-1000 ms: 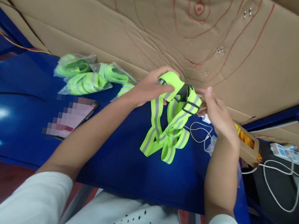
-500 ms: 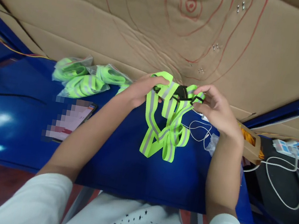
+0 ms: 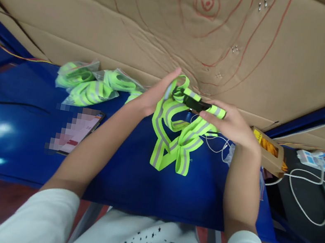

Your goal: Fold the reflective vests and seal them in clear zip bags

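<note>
A tangle of yellow-green reflective strap (image 3: 189,136) with a grey stripe hangs between my hands over the blue table. My right hand (image 3: 227,120) is closed on the strap beside its black buckle (image 3: 197,103), thumb on the near side. My left hand (image 3: 157,93) holds the upper left loops. Its thumb points up, and its other fingers are hidden behind the strap. The lower loops drop to just above or onto the table; contact cannot be made out.
Clear bags of similar straps (image 3: 92,90) lie at the back left. A phone (image 3: 80,132) rests on the blue table (image 3: 150,192) near my left forearm. White cable (image 3: 216,145) and an open cardboard box (image 3: 270,153) are at right. A cardboard sheet (image 3: 137,16) stands behind.
My left thumb has lifted off the strap and now points up. My right hand has shifted its grip, and the buckle has turned and come clearer of the loops.
</note>
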A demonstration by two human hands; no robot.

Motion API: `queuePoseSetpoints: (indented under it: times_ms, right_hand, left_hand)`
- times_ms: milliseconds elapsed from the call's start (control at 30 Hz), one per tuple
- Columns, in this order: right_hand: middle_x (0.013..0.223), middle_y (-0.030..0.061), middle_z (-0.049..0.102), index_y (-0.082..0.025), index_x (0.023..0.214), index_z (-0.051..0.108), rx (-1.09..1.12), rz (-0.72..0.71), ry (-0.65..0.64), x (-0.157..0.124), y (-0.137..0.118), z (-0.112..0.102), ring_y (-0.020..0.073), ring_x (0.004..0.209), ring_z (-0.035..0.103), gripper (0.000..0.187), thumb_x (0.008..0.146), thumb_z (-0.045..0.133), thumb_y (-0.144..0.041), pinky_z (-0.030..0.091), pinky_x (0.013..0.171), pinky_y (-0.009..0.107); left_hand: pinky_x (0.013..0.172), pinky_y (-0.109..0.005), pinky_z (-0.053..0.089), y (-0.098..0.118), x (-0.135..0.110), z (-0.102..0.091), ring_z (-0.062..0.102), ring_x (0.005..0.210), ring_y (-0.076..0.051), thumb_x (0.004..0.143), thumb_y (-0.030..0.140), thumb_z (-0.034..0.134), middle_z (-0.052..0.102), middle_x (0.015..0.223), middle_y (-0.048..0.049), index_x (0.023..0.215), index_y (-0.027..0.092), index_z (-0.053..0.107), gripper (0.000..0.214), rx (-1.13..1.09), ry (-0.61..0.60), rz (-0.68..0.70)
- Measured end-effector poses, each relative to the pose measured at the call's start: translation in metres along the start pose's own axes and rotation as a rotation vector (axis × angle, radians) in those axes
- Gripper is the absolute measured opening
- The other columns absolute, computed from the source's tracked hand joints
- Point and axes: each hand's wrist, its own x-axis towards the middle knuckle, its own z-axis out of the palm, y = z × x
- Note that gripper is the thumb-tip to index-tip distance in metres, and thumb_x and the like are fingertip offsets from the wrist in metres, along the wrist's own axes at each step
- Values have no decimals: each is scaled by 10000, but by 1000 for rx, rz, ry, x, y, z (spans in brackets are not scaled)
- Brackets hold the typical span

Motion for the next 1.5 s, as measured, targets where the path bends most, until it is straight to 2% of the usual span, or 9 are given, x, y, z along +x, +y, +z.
queuePoseSetpoints:
  times_ms: [100, 233, 433, 667, 800, 933, 1133, 1333, 1500]
  right_hand:
    - [1106, 46, 795, -267, 1196, 757, 393, 204, -38, 0, 6, -7, 297, 1008, 763, 492, 795, 865, -529, 624, 901, 462]
    - [1076, 45, 796, -263, 1173, 753, 595, 335, 52, 7, 12, -5, 225, 792, 762, 563, 688, 945, -475, 643, 716, 374]
    - [1136, 17, 784, -288, 1178, 765, 573, 242, -2, 11, 16, 2, 212, 966, 755, 457, 777, 892, -464, 634, 893, 370]
    - [1363, 46, 699, -297, 1303, 715, 202, 92, -12, 7, 13, -1, 272, 1319, 626, 496, 864, 804, -510, 488, 1165, 466]
    - [1544, 111, 552, -280, 1468, 580, -278, -60, 69, 0, 6, 6, 338, 1445, 512, 687, 845, 813, -451, 396, 1220, 559]
    - [1709, 158, 332, -215, 1586, 419, -706, -83, -19, -1, 1, 33, 401, 1593, 284, 804, 851, 741, -272, 241, 1263, 655]
    - [1338, 221, 675, -158, 1326, 592, -864, 14, 24, 14, 6, 54, 420, 1267, 612, 472, 861, 524, -123, 441, 1070, 613]
    - [1337, 210, 669, -158, 1356, 597, -795, 27, 63, 14, 16, 27, 426, 1221, 635, 525, 843, 500, -101, 505, 998, 609]
    - [1288, 142, 694, -212, 1262, 719, -446, -45, 338, 6, 41, -31, 325, 1251, 630, 333, 979, 596, -338, 460, 1126, 525]
  left_hand:
    - [959, -488, 581, -11, 3, -12, 704, 1079, -311, 938, 837, 430, 748, 1041, -106, 1069, 215, 672, 681, 26, 97, -55]
    - [1126, -542, 464, -4, -5, -23, 609, 1237, -311, 858, 511, 779, 636, 1343, -127, 1357, 212, 561, 621, 409, 382, 235]
    - [1232, -508, 386, 38, -33, -1, 495, 1450, -307, 937, 402, 714, 542, 1543, -84, 1394, 286, 590, 488, 546, -182, 542]
    - [1149, -419, 451, 25, -27, 9, 604, 1332, -270, 893, 271, 723, 632, 1420, -88, 1197, 237, 674, 310, 602, -184, 522]
    - [1022, -423, 496, 14, -22, 13, 661, 1173, -283, 793, 247, 747, 689, 1278, -82, 1073, 217, 670, 292, 637, 22, 388]
    - [895, -392, 495, 9, -20, 21, 661, 1023, -268, 726, 250, 737, 725, 1103, -59, 982, 212, 661, 269, 587, 72, 284]
    - [799, -344, 457, 20, -23, 23, 662, 901, -236, 689, 313, 767, 758, 983, -19, 932, 221, 703, 267, 536, -44, 106]
    - [768, -319, 444, 29, -28, 3, 649, 876, -204, 754, 440, 799, 709, 989, -10, 1118, 232, 668, 439, 500, -158, 136]
    - [826, -353, 452, 30, -26, -43, 579, 880, -180, 806, 510, 795, 656, 1015, -8, 1112, 244, 645, 432, 508, 166, 169]
